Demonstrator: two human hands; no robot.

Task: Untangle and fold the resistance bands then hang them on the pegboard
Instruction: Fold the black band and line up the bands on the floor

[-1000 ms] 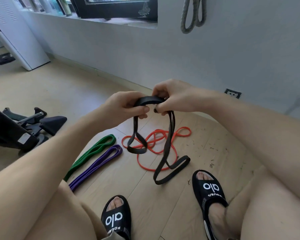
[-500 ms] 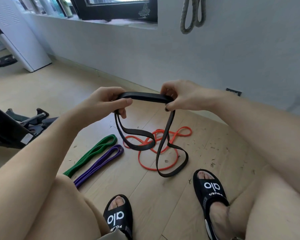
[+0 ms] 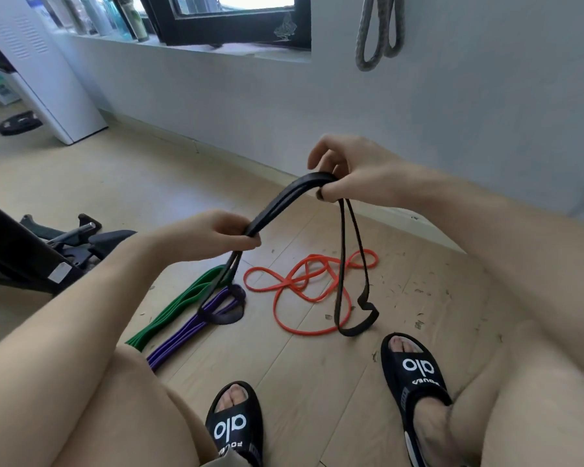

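Note:
A black resistance band (image 3: 284, 200) stretches doubled between my hands above the floor. My left hand (image 3: 213, 235) pinches its lower end, and a loop hangs from it down over the purple band. My right hand (image 3: 348, 173) grips the upper end, higher and further right, with a long loop dangling to the floor. On the wooden floor lie a tangled orange band (image 3: 300, 284), a folded green band (image 3: 179, 305) and a folded purple band (image 3: 189, 328). A grey band (image 3: 378, 32) hangs on the wall at the top right.
My two feet in black sandals (image 3: 235, 426) (image 3: 415, 372) stand on the floor near the bands. Black exercise equipment (image 3: 31, 251) sits at the left. A white appliance (image 3: 44, 69) leans by the wall under a window sill with bottles. Small debris litters the floor.
My hands have pulled apart: the left one dropped down and left, the right one rose. The black band now runs taut and doubled between them, with its loops hanging separately at each side.

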